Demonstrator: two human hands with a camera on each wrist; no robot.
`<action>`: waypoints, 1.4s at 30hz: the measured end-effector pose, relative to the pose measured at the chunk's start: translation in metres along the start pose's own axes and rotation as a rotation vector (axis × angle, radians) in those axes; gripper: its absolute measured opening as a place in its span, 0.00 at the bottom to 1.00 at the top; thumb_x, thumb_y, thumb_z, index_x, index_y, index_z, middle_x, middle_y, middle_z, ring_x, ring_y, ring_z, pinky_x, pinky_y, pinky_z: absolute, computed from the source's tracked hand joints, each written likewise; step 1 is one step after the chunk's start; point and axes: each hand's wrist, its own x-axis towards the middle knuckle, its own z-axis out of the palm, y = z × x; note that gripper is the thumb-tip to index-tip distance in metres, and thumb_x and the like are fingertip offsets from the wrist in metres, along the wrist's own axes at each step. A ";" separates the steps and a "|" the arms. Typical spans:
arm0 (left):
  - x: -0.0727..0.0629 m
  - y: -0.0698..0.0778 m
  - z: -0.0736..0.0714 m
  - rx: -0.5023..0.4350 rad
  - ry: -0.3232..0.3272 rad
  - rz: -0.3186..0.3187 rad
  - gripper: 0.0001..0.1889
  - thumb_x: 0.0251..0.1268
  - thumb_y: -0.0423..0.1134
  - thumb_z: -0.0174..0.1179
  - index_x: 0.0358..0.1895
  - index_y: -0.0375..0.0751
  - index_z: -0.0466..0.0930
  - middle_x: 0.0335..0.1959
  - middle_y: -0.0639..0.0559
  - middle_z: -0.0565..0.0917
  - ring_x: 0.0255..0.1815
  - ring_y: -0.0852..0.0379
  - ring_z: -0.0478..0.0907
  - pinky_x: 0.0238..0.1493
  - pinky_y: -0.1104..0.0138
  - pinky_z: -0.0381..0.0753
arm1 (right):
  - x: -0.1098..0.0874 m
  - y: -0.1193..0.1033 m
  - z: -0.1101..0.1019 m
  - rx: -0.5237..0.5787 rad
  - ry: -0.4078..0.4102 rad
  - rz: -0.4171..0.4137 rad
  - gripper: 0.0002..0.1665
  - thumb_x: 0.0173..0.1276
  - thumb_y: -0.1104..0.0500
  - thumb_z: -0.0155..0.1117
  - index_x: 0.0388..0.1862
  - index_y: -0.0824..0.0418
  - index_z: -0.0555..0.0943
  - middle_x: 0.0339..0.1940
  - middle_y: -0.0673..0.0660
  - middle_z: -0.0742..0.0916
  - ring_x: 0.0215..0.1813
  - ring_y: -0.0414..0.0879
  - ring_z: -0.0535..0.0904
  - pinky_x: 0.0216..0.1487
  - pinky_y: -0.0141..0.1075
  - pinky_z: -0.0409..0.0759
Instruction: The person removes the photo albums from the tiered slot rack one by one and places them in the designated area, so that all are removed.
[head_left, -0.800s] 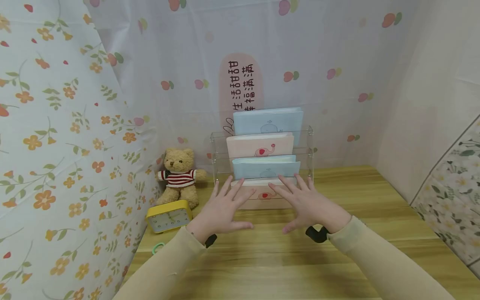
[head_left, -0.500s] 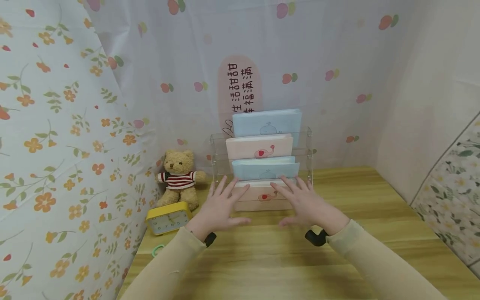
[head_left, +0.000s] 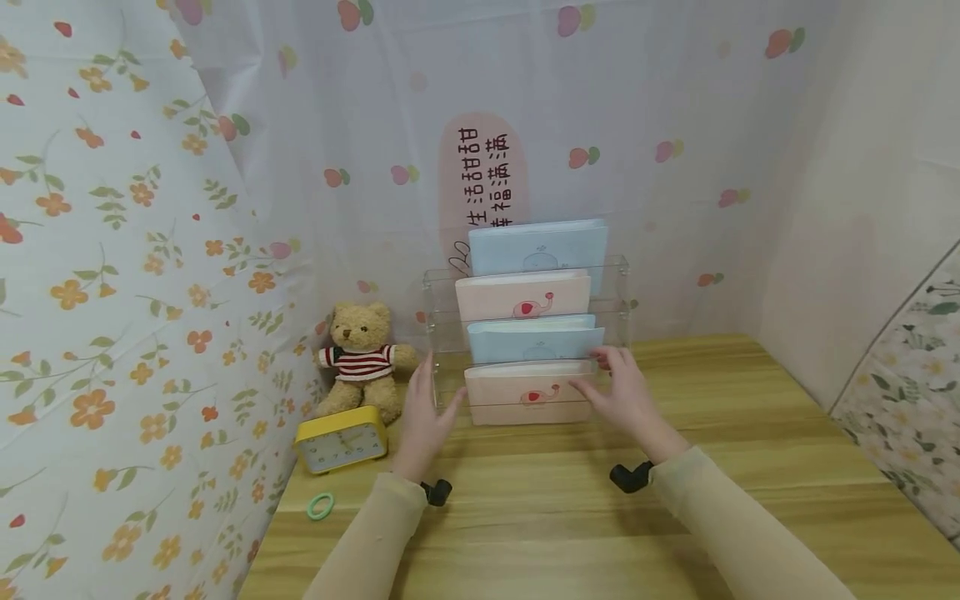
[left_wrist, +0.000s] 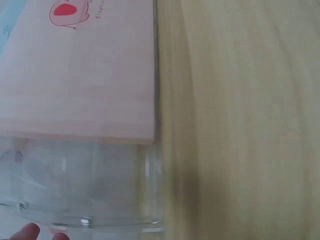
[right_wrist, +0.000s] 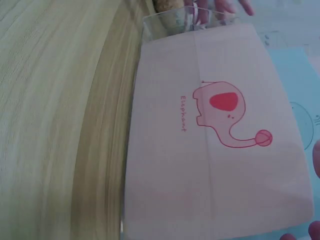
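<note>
A clear acrylic rack on the table holds several pale pink and blue booklets, one behind another in rising steps. The front pink booklet bears a red elephant drawing. My left hand stands at the rack's left side, fingers straight up and thumb apart; its fingertips show just past the rack's clear end. My right hand is at the front booklet's upper right corner, thumb before it and bent fingers near its top edge. Fingertips show beside that corner in the right wrist view.
Left of the rack sits a teddy bear in a striped shirt. A yellow alarm clock stands before it, and a green ring lies nearer. Patterned cloth hangs behind the wooden table.
Both hands were spread over the front of the rack. The left has moved left to the rack's side and turned upright; the right has shifted to the front booklet's right corner, its fingers now bent.
</note>
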 end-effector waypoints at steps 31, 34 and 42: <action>-0.022 -0.059 0.041 -0.474 0.136 -0.286 0.27 0.88 0.46 0.58 0.83 0.44 0.72 0.80 0.40 0.78 0.80 0.39 0.76 0.79 0.45 0.77 | 0.001 0.009 0.055 0.365 0.030 0.239 0.24 0.75 0.53 0.79 0.65 0.59 0.86 0.71 0.64 0.86 0.63 0.49 0.78 0.62 0.39 0.76; -0.017 -0.060 0.044 -0.463 0.124 -0.275 0.28 0.88 0.48 0.59 0.83 0.46 0.73 0.80 0.42 0.78 0.80 0.40 0.76 0.79 0.47 0.78 | 0.003 0.009 0.055 0.389 0.086 0.256 0.20 0.73 0.57 0.80 0.60 0.61 0.88 0.48 0.63 0.91 0.39 0.40 0.75 0.39 0.31 0.73; -0.011 -0.059 0.039 -0.486 0.132 -0.255 0.26 0.88 0.45 0.60 0.82 0.44 0.74 0.77 0.40 0.81 0.76 0.41 0.80 0.74 0.50 0.82 | 0.004 -0.004 0.066 0.457 0.250 0.254 0.14 0.72 0.62 0.80 0.54 0.62 0.89 0.29 0.55 0.89 0.23 0.33 0.72 0.25 0.28 0.70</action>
